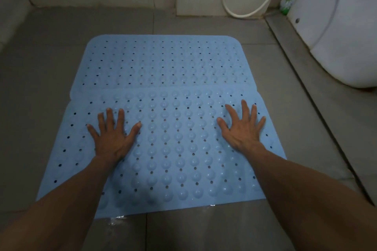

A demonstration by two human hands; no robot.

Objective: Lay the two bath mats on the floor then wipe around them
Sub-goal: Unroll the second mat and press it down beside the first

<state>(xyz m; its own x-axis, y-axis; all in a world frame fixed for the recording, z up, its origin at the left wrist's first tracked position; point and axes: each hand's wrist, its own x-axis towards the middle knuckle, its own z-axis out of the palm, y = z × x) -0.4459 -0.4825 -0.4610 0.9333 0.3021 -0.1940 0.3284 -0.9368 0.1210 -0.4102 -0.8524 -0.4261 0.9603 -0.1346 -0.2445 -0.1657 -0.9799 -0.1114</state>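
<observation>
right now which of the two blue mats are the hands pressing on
Start at the white toilet on the right; two blue mats lie left of it. The near mat is under both flat hands, its far edge overlapping the far mat.

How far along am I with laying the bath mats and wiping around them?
Done: both blue mats lie flat on the grey floor, the far mat and the near mat, the near one's far edge overlapping it. In hand: your left hand and right hand press open-palmed on the near mat. Left: wiping; no cloth is visible, and water glistens at the near edge.
</observation>
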